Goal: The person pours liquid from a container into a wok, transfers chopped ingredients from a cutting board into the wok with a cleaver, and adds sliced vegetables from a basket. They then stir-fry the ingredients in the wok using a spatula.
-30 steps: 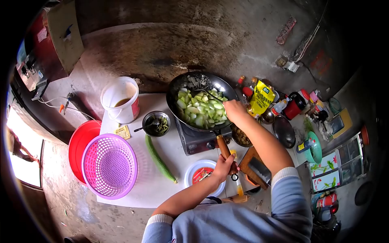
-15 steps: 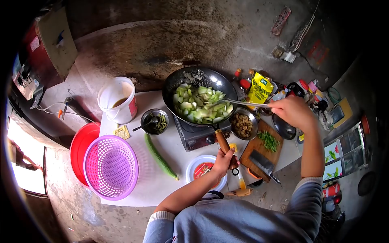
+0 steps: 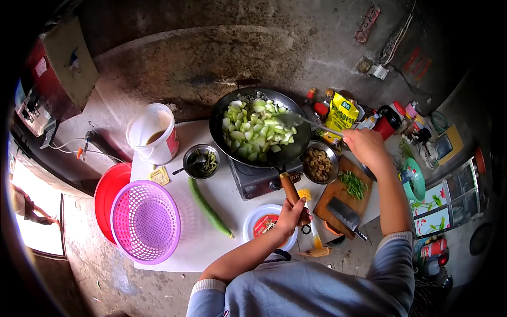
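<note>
while left hand (image 3: 293,214) steadies wok (image 3: 216,127), right (image 3: 364,146) stirs

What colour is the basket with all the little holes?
The basket is light purple, and it shows best in the head view.

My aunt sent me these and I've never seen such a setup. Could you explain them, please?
There is no robot here: these are a person's bare hands, seen from one camera worn on the head, looking forward and down. The left hand grips the handle of a wok; the right hand holds a spatula reaching into it. The wok, with pale green pieces inside, sits on a stove. On the table lie a long green vegetable and a board with a knife and chopped greens.
</note>
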The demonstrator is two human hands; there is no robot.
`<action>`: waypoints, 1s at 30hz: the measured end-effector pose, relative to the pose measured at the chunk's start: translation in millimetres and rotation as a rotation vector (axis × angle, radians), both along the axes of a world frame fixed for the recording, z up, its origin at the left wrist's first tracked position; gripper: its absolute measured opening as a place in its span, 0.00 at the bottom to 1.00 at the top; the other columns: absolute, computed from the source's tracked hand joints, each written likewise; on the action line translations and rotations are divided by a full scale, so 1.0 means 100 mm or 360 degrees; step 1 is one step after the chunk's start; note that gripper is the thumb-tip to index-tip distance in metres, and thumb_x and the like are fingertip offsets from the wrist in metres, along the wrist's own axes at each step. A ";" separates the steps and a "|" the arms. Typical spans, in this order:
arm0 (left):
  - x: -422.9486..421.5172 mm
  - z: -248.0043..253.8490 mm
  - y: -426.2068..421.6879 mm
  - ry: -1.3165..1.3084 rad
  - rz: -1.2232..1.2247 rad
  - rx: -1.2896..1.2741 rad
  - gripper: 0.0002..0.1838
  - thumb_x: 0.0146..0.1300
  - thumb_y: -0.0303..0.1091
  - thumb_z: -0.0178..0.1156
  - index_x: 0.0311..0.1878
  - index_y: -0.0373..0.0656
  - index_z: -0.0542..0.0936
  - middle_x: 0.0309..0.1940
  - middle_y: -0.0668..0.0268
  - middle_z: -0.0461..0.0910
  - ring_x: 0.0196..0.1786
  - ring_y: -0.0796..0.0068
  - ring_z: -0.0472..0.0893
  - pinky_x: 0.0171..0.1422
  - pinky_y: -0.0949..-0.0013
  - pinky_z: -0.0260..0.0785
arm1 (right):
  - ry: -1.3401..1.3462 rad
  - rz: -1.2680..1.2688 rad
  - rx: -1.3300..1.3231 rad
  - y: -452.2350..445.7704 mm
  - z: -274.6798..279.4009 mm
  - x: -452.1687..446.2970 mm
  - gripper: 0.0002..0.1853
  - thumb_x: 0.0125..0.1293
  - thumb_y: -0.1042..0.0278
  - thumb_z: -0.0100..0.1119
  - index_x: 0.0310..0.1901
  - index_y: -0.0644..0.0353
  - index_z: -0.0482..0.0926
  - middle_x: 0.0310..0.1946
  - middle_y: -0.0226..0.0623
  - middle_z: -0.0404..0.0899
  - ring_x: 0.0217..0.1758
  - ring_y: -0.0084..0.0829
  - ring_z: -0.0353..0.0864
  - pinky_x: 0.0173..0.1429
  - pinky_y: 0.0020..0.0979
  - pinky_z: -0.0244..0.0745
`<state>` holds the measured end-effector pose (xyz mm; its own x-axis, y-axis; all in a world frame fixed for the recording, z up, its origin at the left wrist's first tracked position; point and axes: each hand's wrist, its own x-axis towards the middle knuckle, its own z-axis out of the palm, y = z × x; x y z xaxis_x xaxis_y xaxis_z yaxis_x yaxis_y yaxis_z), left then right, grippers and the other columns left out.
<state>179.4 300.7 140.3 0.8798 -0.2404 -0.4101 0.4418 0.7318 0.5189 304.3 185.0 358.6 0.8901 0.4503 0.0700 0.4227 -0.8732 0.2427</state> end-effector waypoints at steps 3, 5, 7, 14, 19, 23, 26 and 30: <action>0.01 -0.03 -0.02 -0.0033 -0.0002 0.0006 0.17 0.61 0.38 0.53 0.41 0.44 0.57 0.24 0.61 0.71 0.21 0.68 0.76 0.26 0.65 0.73 | -0.0207 -0.0054 -0.0014 -0.04 -0.55 0.46 0.08 0.60 0.64 0.47 0.34 0.54 0.76 0.24 0.43 0.77 0.31 0.44 0.78 0.33 0.42 0.71; 0.01 -0.05 -0.02 -0.0058 0.0001 0.0013 0.16 0.61 0.38 0.53 0.41 0.44 0.57 0.24 0.61 0.71 0.21 0.68 0.76 0.26 0.65 0.73 | -0.0201 0.0047 0.0168 -0.20 -0.91 0.76 0.08 0.60 0.64 0.47 0.35 0.55 0.76 0.22 0.44 0.77 0.25 0.40 0.78 0.28 0.39 0.70; 0.01 -0.04 -0.02 -0.0049 0.0026 -0.0009 0.16 0.61 0.38 0.53 0.41 0.44 0.57 0.23 0.62 0.71 0.21 0.68 0.76 0.25 0.65 0.73 | -0.0195 0.0156 0.0345 -0.20 -1.10 0.98 0.08 0.61 0.65 0.47 0.36 0.56 0.76 0.20 0.45 0.76 0.20 0.37 0.77 0.22 0.36 0.69; 0.04 -0.10 -0.02 -0.0090 0.0003 0.0021 0.16 0.61 0.38 0.53 0.41 0.44 0.56 0.23 0.61 0.71 0.21 0.67 0.76 0.25 0.65 0.72 | 0.1837 -0.0716 0.1930 0.25 -1.62 0.87 0.10 0.64 0.61 0.48 0.42 0.58 0.69 0.11 0.25 0.59 0.08 0.13 0.49 0.09 0.19 0.44; 0.01 -0.07 -0.01 -0.0099 0.0018 -0.0012 0.16 0.61 0.37 0.53 0.41 0.44 0.56 0.23 0.61 0.71 0.21 0.66 0.76 0.25 0.64 0.72 | 0.1675 -0.0511 0.1865 0.31 -1.57 0.70 0.14 0.64 0.63 0.50 0.47 0.63 0.70 0.12 0.24 0.60 0.10 0.14 0.54 0.11 0.19 0.46; 0.02 -0.07 -0.02 -0.0073 0.0015 0.0010 0.16 0.61 0.38 0.53 0.42 0.44 0.56 0.23 0.61 0.71 0.21 0.66 0.76 0.25 0.64 0.72 | 0.1298 -0.0217 0.1557 0.13 -1.51 0.61 0.18 0.63 0.64 0.51 0.48 0.69 0.70 0.16 0.26 0.66 0.14 0.15 0.62 0.16 0.19 0.54; 0.02 -0.04 -0.01 -0.0063 0.0009 0.0021 0.16 0.61 0.38 0.53 0.42 0.44 0.56 0.23 0.61 0.71 0.21 0.66 0.76 0.25 0.64 0.72 | 0.0859 0.0207 0.1337 -0.04 -1.47 0.52 0.16 0.60 0.64 0.53 0.45 0.67 0.73 0.22 0.40 0.75 0.17 0.29 0.72 0.24 0.27 0.66; 0.02 -0.03 0.00 -0.0080 0.0014 0.0015 0.17 0.61 0.38 0.53 0.41 0.43 0.56 0.22 0.61 0.71 0.20 0.67 0.76 0.23 0.66 0.72 | 0.0270 0.0415 0.0789 0.00 -0.83 0.04 0.14 0.59 0.63 0.53 0.45 0.58 0.75 0.25 0.46 0.77 0.28 0.45 0.77 0.36 0.38 0.71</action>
<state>181.1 300.5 136.9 0.9014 -0.2291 -0.3674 0.4087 0.7306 0.5470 308.2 185.2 276.0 0.7716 0.6056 0.1945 0.6359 -0.7272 -0.2583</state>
